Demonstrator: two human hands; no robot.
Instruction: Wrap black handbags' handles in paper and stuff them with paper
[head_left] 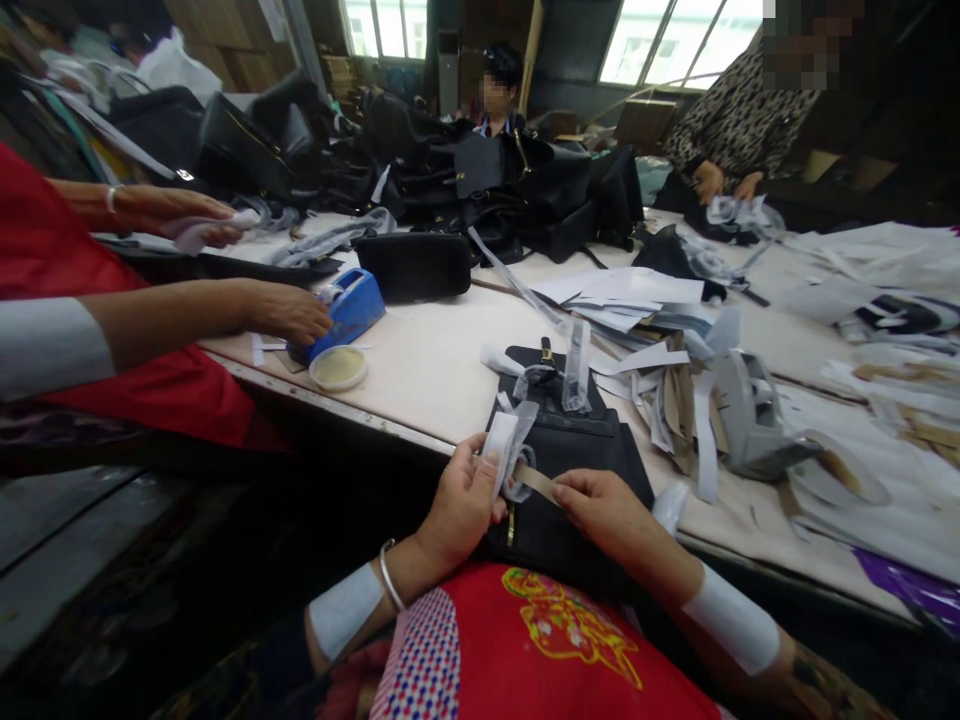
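Note:
A black leather bag lies at the table's front edge, against the red apron. Over its left side, my left hand is closed around a bundle of white paper and clear plastic wrap. My right hand pinches the end of a narrow tan strip, seemingly tape, stretched between it and the bundle. Clear plastic also wraps the strap at the top of the bag. Below my left hand shows a gold zipper. What my left fingers press inside the wrap is hidden.
To the right stands a grey tape dispenser beside piled paper strips. A co-worker's hand at left reaches to a blue tape dispenser near a round tape roll. Black bags are heaped behind; another person works at upper right.

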